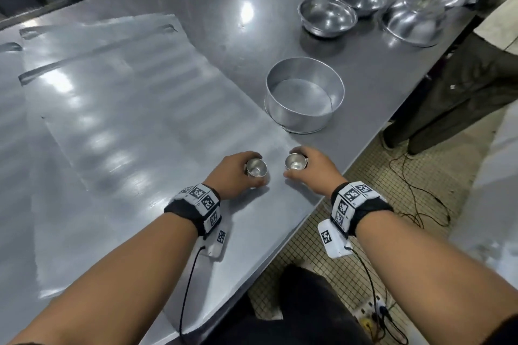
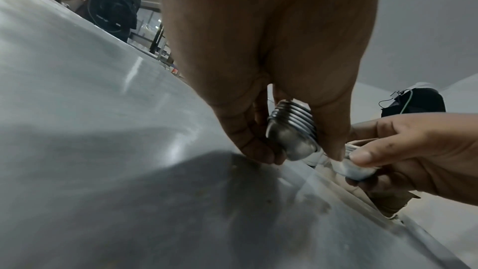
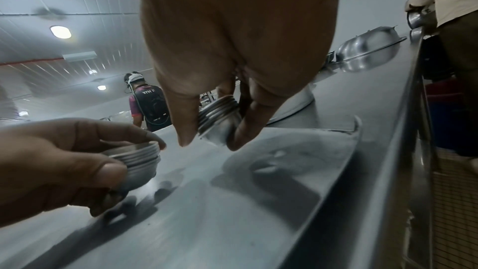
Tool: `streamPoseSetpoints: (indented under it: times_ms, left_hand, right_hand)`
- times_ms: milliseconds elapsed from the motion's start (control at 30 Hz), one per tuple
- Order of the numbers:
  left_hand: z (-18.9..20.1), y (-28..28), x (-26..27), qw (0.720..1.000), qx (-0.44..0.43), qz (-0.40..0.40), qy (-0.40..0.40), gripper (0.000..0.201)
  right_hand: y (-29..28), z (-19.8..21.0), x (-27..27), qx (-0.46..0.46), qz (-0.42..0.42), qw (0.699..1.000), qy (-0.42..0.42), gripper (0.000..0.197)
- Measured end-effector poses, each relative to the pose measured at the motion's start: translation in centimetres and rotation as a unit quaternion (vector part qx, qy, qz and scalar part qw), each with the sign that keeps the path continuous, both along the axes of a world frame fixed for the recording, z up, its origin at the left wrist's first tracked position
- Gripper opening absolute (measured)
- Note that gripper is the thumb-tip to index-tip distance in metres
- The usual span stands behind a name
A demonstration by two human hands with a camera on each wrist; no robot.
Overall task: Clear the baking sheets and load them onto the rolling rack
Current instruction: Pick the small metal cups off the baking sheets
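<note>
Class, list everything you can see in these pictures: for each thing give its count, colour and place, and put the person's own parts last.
Baking sheets: several, grey metal, flat on the table, left.
Table: one, grey steel.
Round cake tin: one, silver, table middle right.
Metal bowls: at least four, silver, far right of table.
Stacks of small cups: two, silver, one in the left hand, one in the right.
Cables: black, on the tiled floor.
Bystander: one, dark trousers, right of table.
Wrist bands: two, black with markers.
Left hand: grips its stack.
Right hand: grips its stack.

Round pan [image 1: 305, 95] just beyond hands
</note>
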State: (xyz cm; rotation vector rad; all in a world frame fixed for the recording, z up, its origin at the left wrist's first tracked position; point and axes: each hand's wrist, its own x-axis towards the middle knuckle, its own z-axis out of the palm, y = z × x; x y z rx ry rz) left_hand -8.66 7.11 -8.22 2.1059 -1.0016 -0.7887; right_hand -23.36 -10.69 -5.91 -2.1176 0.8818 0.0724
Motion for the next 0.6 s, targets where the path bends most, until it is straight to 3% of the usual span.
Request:
streamPoseSetpoints:
  times_ms: [400,600]
  left_hand:
    - [0.2,-7.0,-5.6,0.995,0.046,0.091,-0.024,0.055]
    - [0.7,-13.1,-9.0,0.987,0.028,0.151,-0.035,0.059]
  right_hand:
    - [-9.5,-2.5,-1.9,0.073,0.076,0.994,-0.014,0.050]
    - [-16.0,-2.1,-3.4,0.064,0.136,0.988,-0.030,0.050]
